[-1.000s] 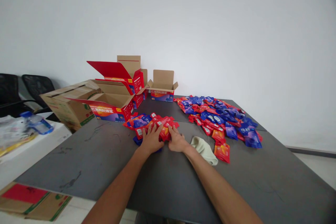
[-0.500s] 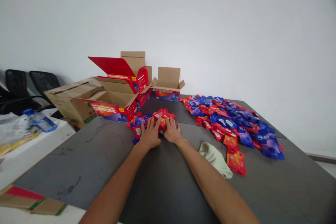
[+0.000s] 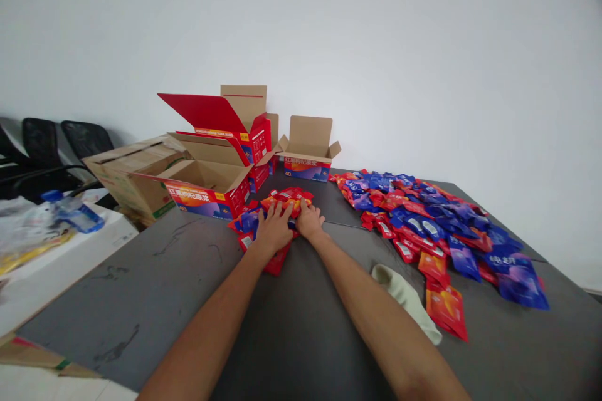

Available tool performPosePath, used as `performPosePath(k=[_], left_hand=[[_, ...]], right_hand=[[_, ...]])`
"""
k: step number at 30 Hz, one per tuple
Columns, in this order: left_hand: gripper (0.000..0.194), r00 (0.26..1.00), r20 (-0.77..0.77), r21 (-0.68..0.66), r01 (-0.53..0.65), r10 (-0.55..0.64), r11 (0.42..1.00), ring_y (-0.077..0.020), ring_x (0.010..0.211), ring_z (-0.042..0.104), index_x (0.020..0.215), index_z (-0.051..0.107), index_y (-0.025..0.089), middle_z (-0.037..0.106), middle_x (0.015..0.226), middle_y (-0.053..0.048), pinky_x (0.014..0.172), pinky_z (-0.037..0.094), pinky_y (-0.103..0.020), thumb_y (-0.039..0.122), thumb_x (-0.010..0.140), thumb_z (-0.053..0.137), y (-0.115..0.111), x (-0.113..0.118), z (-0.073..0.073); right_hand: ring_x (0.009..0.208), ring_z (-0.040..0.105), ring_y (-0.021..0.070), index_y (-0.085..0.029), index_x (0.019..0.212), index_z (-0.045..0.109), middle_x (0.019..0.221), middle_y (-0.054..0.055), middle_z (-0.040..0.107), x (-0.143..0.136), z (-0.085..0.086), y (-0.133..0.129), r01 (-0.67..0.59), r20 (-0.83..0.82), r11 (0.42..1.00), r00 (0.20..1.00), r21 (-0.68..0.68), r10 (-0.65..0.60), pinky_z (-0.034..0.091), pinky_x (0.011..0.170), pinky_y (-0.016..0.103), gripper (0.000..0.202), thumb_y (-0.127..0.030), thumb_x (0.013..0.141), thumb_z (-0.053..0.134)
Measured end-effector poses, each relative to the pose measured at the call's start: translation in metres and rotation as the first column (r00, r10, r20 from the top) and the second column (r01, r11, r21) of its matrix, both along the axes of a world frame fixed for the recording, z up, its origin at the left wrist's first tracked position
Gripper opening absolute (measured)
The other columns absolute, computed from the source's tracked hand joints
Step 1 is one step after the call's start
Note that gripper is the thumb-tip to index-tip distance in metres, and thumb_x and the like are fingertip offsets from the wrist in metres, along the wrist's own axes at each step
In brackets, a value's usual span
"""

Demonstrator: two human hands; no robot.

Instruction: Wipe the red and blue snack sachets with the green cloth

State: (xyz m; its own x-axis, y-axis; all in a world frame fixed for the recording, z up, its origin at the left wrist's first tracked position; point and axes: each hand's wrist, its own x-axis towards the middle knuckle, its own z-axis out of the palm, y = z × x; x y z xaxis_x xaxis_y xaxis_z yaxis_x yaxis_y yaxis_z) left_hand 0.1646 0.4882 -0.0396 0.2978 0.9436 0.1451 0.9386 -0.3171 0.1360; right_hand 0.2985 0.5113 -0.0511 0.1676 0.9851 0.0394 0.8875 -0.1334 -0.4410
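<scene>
A small heap of red and blue foil pouches [image 3: 251,220] lies in front of me on the dark table. My left hand [image 3: 274,229] rests on top of the heap, its fingers spread over the pouches. At the heap's right edge, my right hand [image 3: 310,221] touches the red pouches, with its fingers bent but apart. One red pouch [image 3: 278,260] pokes out toward me beneath my left hand. Parts of the heap are hidden behind my fingers. Just beyond it on the left stands an open red and blue carton [image 3: 200,200].
A large spread of pouches [image 3: 414,210] covers the table's right side. A pale green cloth [image 3: 407,297] lies near my right forearm. More open cartons [image 3: 306,168] stand at the back. Left of the table are a brown cardboard box [image 3: 136,175] and a water bottle [image 3: 78,213].
My view has shifted slightly, so the spread of pouches and the cloth appear further right. A red pouch now shows under my left hand. My right hand's fingers are more bent.
</scene>
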Motion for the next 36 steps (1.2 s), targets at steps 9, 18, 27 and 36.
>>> performPosePath(k=[9,18,27,36], left_hand=[[0.073,0.996,-0.019,0.029,-0.083,0.083,0.996,-0.0358,0.15,0.021,0.156,0.029,0.026,0.03,0.162,-0.014,0.117,0.01,-0.067,0.037,0.086,0.047,0.026,-0.006,0.0],[0.069,0.986,-0.025,0.077,-0.16,0.162,0.984,-0.0395,0.15,0.021,0.154,0.034,0.024,0.032,0.161,-0.014,0.116,0.011,-0.07,0.037,0.087,0.046,0.029,-0.006,0.003],[0.063,0.995,-0.015,0.096,-0.095,0.097,0.991,-0.0361,0.15,0.02,0.152,0.037,0.023,0.031,0.161,-0.014,0.117,0.011,-0.066,0.036,0.092,0.043,-0.009,0.019,0.011],[0.062,0.998,0.024,0.083,0.059,-0.062,0.995,-0.0366,0.15,0.02,0.151,0.038,0.023,0.034,0.16,-0.015,0.117,0.015,-0.065,0.035,0.091,0.047,-0.068,0.082,0.008]], right_hand=[[0.124,0.055,0.0262,-0.011,0.146,0.041,0.134,0.016,0.06,-0.006,-0.018,0.027,-0.157,-0.1,0.972,0.979,0.173,0.176,0.042,0.103,0.035,0.065,-0.013,0.083,0.056],[0.118,0.061,0.0198,-0.007,0.145,0.036,0.131,0.016,0.062,-0.01,-0.013,0.033,-0.189,-0.143,0.957,0.964,0.222,0.223,0.046,0.098,0.026,0.053,-0.011,0.092,0.044],[0.118,0.058,0.0191,-0.012,0.127,0.055,0.125,0.012,0.065,0.017,0.02,-0.018,-0.214,-0.015,0.961,0.975,0.176,0.22,0.039,0.104,0.027,0.039,-0.009,0.089,0.047],[0.124,0.051,0.0284,-0.016,0.124,0.061,0.128,0.016,0.06,0.072,0.037,-0.117,-0.128,0.14,0.989,0.983,0.075,0.116,0.036,0.105,0.041,0.04,-0.027,0.085,0.058]])
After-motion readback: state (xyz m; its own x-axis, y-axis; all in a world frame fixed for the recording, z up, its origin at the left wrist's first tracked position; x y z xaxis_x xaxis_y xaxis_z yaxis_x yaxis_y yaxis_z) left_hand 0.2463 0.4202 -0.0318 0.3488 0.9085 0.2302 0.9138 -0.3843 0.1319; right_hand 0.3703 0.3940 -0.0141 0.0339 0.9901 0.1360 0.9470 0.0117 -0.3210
